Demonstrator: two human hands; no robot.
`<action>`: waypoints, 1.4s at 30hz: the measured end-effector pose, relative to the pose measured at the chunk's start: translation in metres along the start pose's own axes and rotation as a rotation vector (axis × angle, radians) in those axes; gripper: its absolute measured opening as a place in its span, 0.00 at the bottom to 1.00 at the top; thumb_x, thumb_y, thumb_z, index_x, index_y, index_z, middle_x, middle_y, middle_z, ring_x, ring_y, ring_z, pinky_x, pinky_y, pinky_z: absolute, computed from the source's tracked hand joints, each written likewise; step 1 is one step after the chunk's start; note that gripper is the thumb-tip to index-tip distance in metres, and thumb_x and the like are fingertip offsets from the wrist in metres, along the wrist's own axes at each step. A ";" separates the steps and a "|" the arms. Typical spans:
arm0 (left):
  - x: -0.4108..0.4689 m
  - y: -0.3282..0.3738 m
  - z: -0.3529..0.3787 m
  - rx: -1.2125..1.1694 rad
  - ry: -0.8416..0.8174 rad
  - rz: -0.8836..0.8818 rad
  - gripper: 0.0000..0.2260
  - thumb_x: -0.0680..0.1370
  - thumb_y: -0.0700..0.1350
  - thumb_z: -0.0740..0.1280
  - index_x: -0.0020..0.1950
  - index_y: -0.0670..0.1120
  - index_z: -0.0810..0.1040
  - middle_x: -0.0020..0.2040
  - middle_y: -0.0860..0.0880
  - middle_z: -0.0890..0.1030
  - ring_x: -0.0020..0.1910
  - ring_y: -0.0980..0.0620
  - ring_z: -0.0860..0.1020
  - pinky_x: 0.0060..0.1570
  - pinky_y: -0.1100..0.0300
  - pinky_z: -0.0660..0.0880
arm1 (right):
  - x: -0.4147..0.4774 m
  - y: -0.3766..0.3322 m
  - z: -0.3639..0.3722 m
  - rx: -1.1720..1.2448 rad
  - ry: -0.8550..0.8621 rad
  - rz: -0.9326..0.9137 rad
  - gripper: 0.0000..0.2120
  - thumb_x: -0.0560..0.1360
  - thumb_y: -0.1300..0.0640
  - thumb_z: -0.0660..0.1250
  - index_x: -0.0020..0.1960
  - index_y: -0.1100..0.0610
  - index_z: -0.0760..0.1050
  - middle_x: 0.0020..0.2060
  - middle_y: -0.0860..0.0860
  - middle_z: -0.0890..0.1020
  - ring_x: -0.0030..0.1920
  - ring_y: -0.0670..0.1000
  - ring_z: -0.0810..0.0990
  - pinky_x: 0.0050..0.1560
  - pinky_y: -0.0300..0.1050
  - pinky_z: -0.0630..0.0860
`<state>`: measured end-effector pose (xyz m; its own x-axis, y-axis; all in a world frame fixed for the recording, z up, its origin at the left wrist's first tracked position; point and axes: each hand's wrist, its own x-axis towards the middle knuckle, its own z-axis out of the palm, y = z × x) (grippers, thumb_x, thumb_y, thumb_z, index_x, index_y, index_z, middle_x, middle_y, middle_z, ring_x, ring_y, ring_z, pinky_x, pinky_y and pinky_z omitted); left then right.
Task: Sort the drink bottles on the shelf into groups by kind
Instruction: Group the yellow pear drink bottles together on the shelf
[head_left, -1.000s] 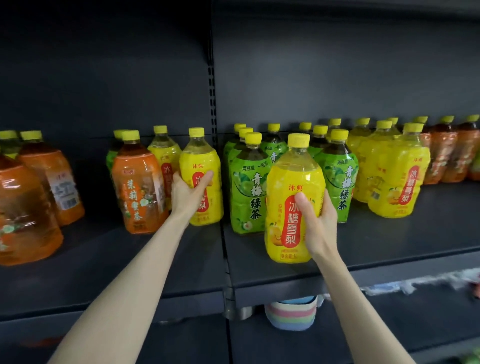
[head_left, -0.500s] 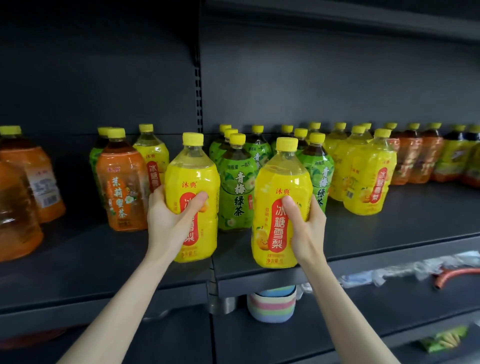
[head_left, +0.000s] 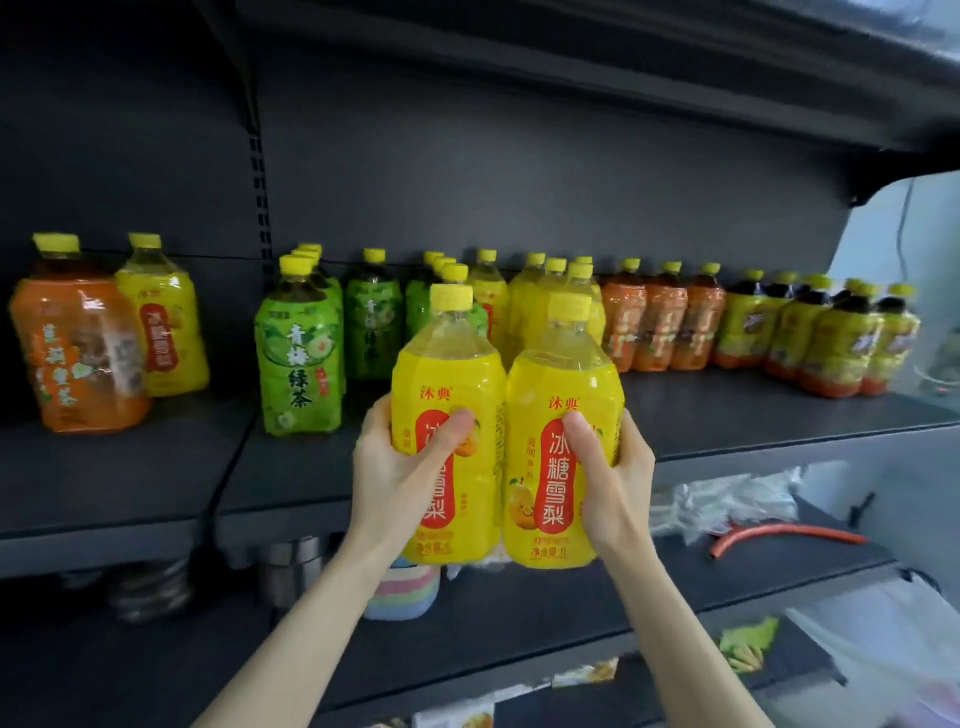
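Note:
My left hand (head_left: 402, 470) grips a yellow pear-drink bottle (head_left: 449, 384), and my right hand (head_left: 610, 475) grips a second yellow pear-drink bottle (head_left: 563, 379). Both are upright, side by side and touching, held off the dark shelf (head_left: 727, 421) in front of its edge. On the shelf stand an orange tea bottle (head_left: 78, 343) and a yellow bottle (head_left: 163, 322) at the left, green tea bottles (head_left: 298, 343) in the middle, more yellow bottles (head_left: 540, 301) behind the held pair, orange bottles (head_left: 662, 322), and dark-topped yellow bottles (head_left: 821, 338) at the right.
An upper shelf (head_left: 571, 47) overhangs. On the lower shelf (head_left: 519, 613) lie a pastel striped cup stack (head_left: 402, 592), metal cans (head_left: 291, 564), crumpled plastic (head_left: 727, 504) and an orange hose piece (head_left: 779, 532). The shelf ends at the right by a pale wall (head_left: 914, 228).
Both hands have lifted their yellow bottles off the shelf, brought them together and carried them rightward. The view has swung right, showing more bottles at the shelf's right end.

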<state>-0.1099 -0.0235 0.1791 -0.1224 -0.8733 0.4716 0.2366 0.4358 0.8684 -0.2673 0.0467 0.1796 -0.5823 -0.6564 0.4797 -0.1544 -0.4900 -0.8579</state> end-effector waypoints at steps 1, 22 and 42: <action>-0.005 -0.003 0.014 0.008 0.008 -0.014 0.25 0.66 0.58 0.74 0.57 0.47 0.76 0.48 0.49 0.82 0.45 0.55 0.82 0.36 0.67 0.76 | 0.003 -0.001 -0.015 -0.006 0.006 0.008 0.25 0.63 0.38 0.70 0.53 0.52 0.78 0.44 0.51 0.86 0.44 0.51 0.85 0.41 0.43 0.80; 0.084 -0.051 0.148 0.203 0.078 0.065 0.25 0.61 0.64 0.71 0.53 0.55 0.73 0.46 0.54 0.82 0.46 0.55 0.82 0.52 0.46 0.78 | 0.150 0.058 -0.099 0.075 -0.058 0.046 0.23 0.61 0.36 0.70 0.52 0.47 0.78 0.45 0.51 0.86 0.46 0.54 0.85 0.44 0.49 0.82; 0.094 -0.062 0.152 0.699 0.142 0.339 0.38 0.72 0.55 0.70 0.75 0.56 0.51 0.73 0.49 0.58 0.73 0.51 0.59 0.68 0.48 0.63 | 0.187 0.088 -0.106 0.149 -0.238 0.061 0.26 0.62 0.37 0.69 0.58 0.44 0.73 0.50 0.47 0.84 0.49 0.48 0.84 0.46 0.43 0.81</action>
<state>-0.2828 -0.0995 0.1933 -0.0164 -0.6675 0.7445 -0.4273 0.6778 0.5983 -0.4740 -0.0586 0.1740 -0.3801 -0.7950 0.4728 0.0045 -0.5127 -0.8586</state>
